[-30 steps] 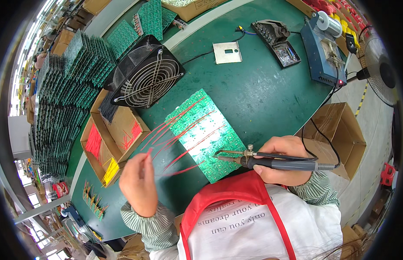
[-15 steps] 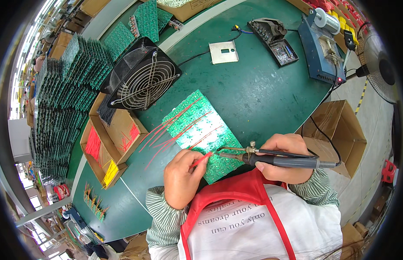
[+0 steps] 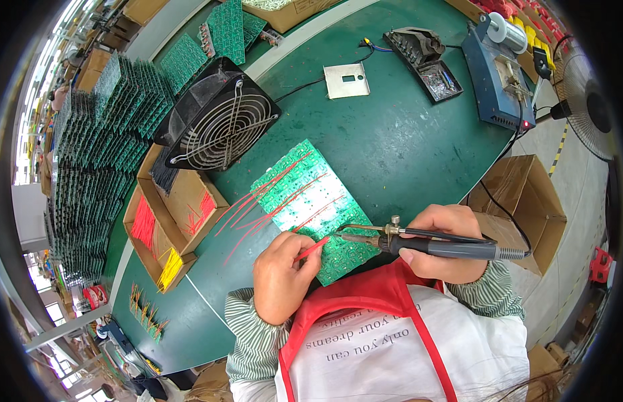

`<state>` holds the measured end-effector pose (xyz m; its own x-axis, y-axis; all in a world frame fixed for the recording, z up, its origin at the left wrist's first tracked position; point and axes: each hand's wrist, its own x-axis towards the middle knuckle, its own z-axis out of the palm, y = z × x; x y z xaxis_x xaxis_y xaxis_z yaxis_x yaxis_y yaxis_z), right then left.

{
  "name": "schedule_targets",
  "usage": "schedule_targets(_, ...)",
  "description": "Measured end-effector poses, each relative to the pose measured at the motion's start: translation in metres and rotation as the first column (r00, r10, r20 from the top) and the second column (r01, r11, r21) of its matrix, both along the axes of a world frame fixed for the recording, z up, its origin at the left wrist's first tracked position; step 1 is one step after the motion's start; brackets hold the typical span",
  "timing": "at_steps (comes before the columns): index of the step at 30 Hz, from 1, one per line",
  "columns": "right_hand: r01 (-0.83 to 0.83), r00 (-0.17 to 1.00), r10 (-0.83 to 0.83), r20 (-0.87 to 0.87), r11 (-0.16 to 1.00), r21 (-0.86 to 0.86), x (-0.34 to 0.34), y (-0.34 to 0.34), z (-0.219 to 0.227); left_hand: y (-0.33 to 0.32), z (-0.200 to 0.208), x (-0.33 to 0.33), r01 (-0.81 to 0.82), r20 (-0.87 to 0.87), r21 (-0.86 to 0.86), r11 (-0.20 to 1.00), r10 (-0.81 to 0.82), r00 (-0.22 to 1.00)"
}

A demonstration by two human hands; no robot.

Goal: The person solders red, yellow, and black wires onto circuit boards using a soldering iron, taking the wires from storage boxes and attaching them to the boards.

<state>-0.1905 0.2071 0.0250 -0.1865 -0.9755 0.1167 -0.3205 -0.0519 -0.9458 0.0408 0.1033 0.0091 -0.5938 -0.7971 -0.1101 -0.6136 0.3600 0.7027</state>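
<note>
A green circuit board [image 3: 351, 251] lies tilted on the green table in front of me, with several red wires [image 3: 289, 199] running across it and off its left edge. Between thumb and fingertips, my left hand [image 3: 282, 273] pinches red wire [image 3: 315, 246] whose end touches the board. My right hand [image 3: 447, 244] is wrapped round the grey handle of a soldering iron [image 3: 445, 248]. A thin curved feed tube is clamped to the iron by a brass fitting [image 3: 393, 228]. The iron's tip is at the wire's end, beside my left fingertips.
At left stands a cardboard box [image 3: 178, 229] of red, yellow and black wires. Behind it are a black fan [image 3: 225, 120] and tall stacks of circuit boards [image 3: 90, 161]. A blue solder feeder [image 3: 495, 80] sits at far right, above an open carton [image 3: 519, 211].
The soldering iron has shifted very slightly, its brass fitting now a little higher and to the right. My left hand keeps its pinch on the red wire in nearly the same place.
</note>
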Motion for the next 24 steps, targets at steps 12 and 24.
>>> schedule_targets(12, 0.007, 1.000, -0.007, -0.010, 1.000, -0.021, -0.007, 0.010, 0.001, -0.021, 0.028, 0.027, -0.314, -0.016, -0.400, 0.861, 0.336, 0.942)
schedule_targets(24, 0.033, 0.999, -0.033, -0.017, 0.999, -0.011, -0.014, 0.012, -0.001, -0.002, -0.004, -0.025, 0.053, -0.082, -0.084, 0.995, -0.060, 0.995)
